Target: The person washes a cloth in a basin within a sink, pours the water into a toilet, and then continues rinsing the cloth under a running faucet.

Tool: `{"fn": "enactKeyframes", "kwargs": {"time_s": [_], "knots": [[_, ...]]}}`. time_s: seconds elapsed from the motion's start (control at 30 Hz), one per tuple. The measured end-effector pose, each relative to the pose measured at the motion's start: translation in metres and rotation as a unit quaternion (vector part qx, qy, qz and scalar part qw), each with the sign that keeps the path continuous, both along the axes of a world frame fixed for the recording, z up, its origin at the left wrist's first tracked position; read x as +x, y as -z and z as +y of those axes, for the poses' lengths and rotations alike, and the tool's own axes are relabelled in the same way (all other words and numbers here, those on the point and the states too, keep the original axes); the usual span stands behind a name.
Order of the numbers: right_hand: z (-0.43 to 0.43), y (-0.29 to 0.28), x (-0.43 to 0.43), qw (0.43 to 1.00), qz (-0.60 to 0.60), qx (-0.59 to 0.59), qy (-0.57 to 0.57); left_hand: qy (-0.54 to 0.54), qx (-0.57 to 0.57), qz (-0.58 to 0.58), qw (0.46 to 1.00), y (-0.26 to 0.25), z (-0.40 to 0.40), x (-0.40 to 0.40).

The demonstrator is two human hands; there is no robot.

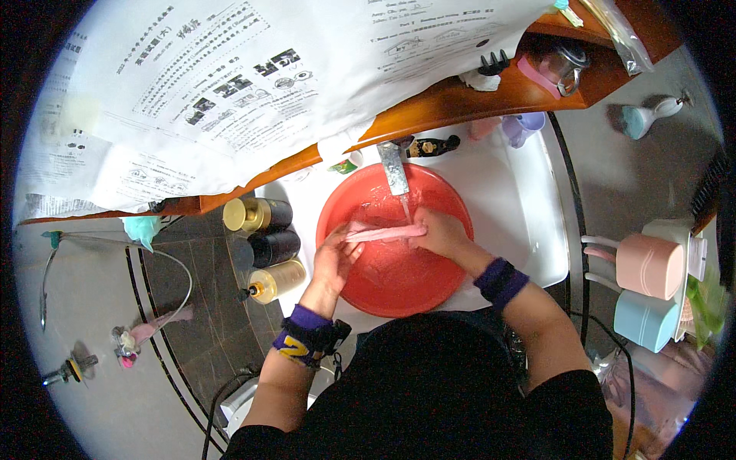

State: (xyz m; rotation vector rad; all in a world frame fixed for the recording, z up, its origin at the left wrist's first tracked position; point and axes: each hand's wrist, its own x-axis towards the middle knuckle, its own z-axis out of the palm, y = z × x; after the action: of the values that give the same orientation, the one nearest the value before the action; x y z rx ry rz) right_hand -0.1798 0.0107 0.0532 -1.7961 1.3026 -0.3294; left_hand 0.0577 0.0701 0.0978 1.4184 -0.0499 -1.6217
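Note:
A pink cloth (pixel 384 233) is stretched between my two hands, above a red plastic basin (pixel 402 287). My left hand (pixel 333 261) grips one end, its fingers partly behind the fabric. At the other end my right hand (pixel 440 233) is closed around the cloth. Water runs in a thin stream from the metal faucet (pixel 394 169) and falls close to my right hand. The basin sits in a white sink (pixel 532 213).
Several pump bottles (pixel 279 280) stand left of the sink. A wooden shelf (pixel 437 115) covered with printed paper (pixel 241 98) overhangs the back. Behind the basin lie a dark bottle (pixel 432 146) and a purple cup (pixel 523 127). Pink and blue holders (pixel 650 267) hang at right.

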Motion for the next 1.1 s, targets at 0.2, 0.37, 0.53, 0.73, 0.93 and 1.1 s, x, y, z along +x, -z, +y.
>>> {"fn": "enactKeyframes", "kwargs": {"time_s": [0.2, 0.37, 0.53, 0.73, 0.93, 1.1], "knots": [[-0.002, -0.078, -0.010, 0.983, -0.141, -0.051, 0.108, -0.020, -0.130, 0.024, 0.991, -0.062, 0.003, -0.006], [0.005, -0.091, -0.010, 0.977, -0.173, -0.109, 0.062, -0.065, -0.170, -0.007, 0.983, -0.060, -0.001, -0.009], [0.020, -0.021, -0.009, 0.997, -0.049, 0.001, -0.067, -0.026, -0.048, -0.122, 0.991, 0.018, 0.007, -0.008], [0.007, 0.085, 0.017, 0.976, 0.203, -0.020, -0.071, 0.219, 0.098, -0.148, 0.959, 0.076, 0.022, -0.014], [0.021, 0.116, 0.032, 0.980, 0.199, 0.023, -0.003, 0.193, 0.055, -0.126, 0.971, 0.118, 0.027, -0.016], [0.014, 0.105, 0.042, 0.969, 0.166, 0.180, 0.031, 0.263, 0.119, -0.118, 0.950, 0.090, 0.015, -0.024]]}}
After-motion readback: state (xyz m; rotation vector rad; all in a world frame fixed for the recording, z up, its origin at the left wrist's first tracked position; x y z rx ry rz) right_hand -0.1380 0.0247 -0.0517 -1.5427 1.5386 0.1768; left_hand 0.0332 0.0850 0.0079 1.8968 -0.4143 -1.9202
